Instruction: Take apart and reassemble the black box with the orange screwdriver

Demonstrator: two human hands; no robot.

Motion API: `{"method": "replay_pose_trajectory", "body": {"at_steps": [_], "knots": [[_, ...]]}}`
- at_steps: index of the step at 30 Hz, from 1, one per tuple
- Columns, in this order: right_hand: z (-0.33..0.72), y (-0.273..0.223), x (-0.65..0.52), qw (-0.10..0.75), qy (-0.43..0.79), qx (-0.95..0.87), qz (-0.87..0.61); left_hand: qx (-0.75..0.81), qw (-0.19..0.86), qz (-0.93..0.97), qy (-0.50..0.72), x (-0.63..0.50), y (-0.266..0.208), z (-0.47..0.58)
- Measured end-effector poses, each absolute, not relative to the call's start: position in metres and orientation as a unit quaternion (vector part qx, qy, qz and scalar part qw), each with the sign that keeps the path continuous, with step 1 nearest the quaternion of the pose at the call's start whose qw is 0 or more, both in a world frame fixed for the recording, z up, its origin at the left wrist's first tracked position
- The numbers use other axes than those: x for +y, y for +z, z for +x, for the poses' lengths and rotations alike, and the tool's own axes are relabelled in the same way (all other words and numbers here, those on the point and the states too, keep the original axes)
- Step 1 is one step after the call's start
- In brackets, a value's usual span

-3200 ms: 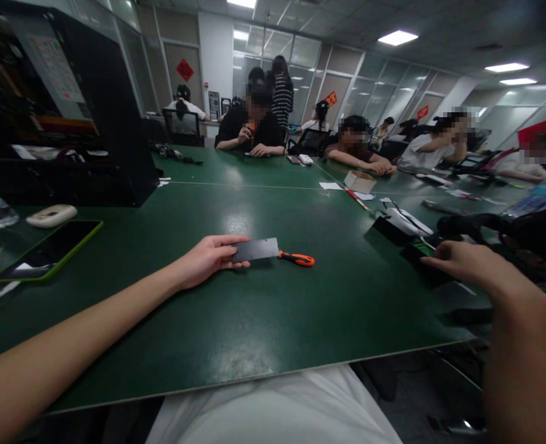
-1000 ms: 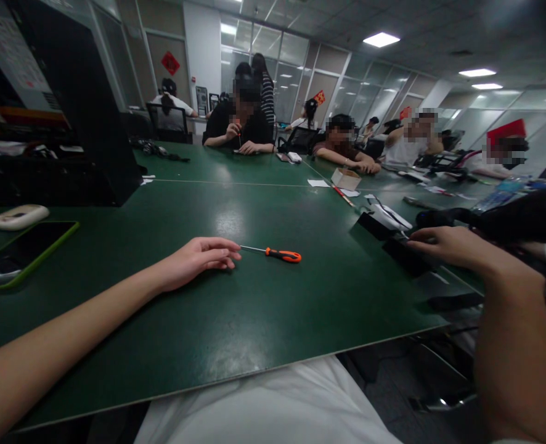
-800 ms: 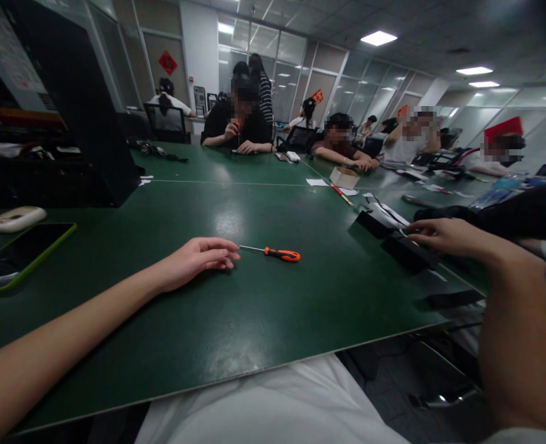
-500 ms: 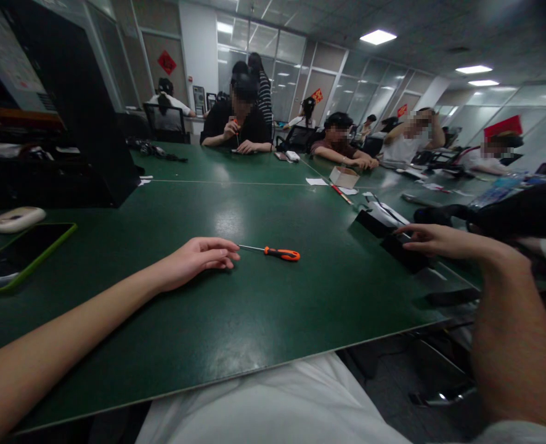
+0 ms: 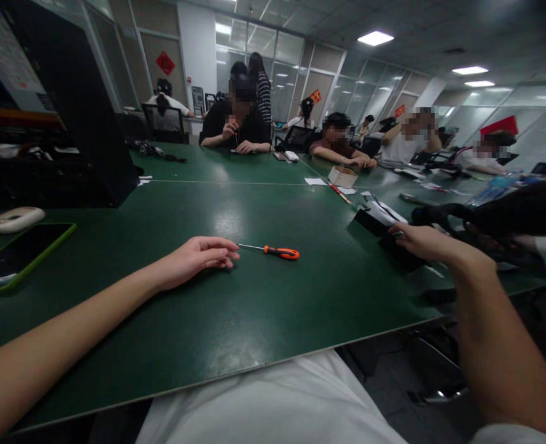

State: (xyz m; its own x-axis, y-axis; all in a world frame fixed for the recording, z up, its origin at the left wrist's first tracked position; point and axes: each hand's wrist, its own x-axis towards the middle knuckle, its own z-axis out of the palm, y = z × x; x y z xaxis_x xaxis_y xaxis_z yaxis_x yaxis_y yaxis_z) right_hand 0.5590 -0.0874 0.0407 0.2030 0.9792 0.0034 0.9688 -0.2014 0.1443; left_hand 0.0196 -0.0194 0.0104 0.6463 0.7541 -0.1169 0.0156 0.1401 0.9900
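On the green table lies a screwdriver with an orange and black handle, its thin metal shaft pointing left. My left hand rests on the table, fingers loosely extended, with its fingertips at the shaft's tip; it grips nothing. Over at the right, my right hand reaches down at a black open box. Its fingertips are mostly hidden against the dark box, with a small pale glint beside them. Whether they hold anything is unclear.
A green-edged phone and a white rounded object lie left, before a tall black case. A small carton and a red stick are farther back. People sit across the table; a dark bulky object is at right.
My right hand has shifted left and its fingers have dipped toward the black box. My left hand and the screwdriver have stayed in place.
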Motion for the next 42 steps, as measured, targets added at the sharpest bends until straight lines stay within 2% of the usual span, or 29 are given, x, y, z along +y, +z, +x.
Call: {"method": "replay_pose_trajectory", "body": {"at_steps": [7, 12, 16, 24, 30, 33, 37, 42], "knots": [[0.54, 0.033, -0.072, 0.12, 0.037, 0.586, 0.8, 0.322, 0.679, 0.601, 0.273, -0.019, 0.009, 0.019], [0.55, 0.059, -0.06, 0.13, -0.003, 0.575, 0.808, 0.322, 0.679, 0.601, 0.273, -0.019, 0.01, 0.019], [0.563, 0.079, -0.039, 0.119, 0.019, 0.569, 0.813, 0.321, 0.678, 0.602, 0.273, -0.019, 0.01, 0.019], [0.554, 0.073, -0.003, 0.13, -0.048, 0.58, 0.803, 0.319, 0.682, 0.599, 0.274, -0.018, 0.007, 0.018], [0.502, 0.102, -0.012, 0.128, 0.015, 0.613, 0.78, 0.319, 0.686, 0.589, 0.285, -0.017, 0.006, 0.019], [0.451, 0.122, -0.031, 0.105, 0.013, 0.685, 0.721, 0.32, 0.686, 0.582, 0.296, -0.017, 0.005, 0.019], [0.372, 0.13, -0.066, 0.058, 0.012, 0.827, 0.559, 0.322, 0.678, 0.579, 0.319, -0.019, 0.005, 0.019], [0.286, 0.111, -0.098, 0.078, 0.059, 0.909, 0.406, 0.329, 0.649, 0.586, 0.358, -0.02, 0.004, 0.022]]}}
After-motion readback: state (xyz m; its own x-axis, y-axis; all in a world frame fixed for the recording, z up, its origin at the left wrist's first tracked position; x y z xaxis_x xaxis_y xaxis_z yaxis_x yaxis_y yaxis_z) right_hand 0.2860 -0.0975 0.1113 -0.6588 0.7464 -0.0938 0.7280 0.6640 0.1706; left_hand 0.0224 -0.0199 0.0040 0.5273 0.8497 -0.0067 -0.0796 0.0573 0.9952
